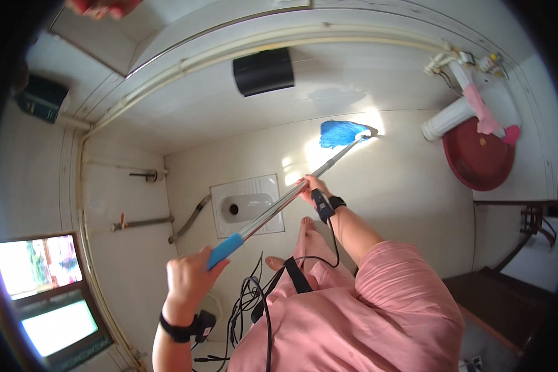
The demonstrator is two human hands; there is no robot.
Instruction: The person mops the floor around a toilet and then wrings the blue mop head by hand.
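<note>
A mop point(284, 199) with a grey metal pole runs slantwise from my lower left to the upper right. My left hand point(191, 279) is closed round the blue grip at its near end. Further along the pole, my right hand point(311, 187) is wrapped round the bare metal. The blue mop head point(342, 134) lies on the pale floor by the far wall, in a patch of sunlight. Beneath the pole, a white squat toilet point(247, 204) is set into the floor and partly hidden by it.
A dark red basin point(471, 162) stands at the right beside a white drain pipe point(447, 119) and pink gloves. A black box point(263, 72) hangs on the far wall. A grey hose point(191, 222) meets the left wall. Loose black cables point(245, 304) hang by my legs.
</note>
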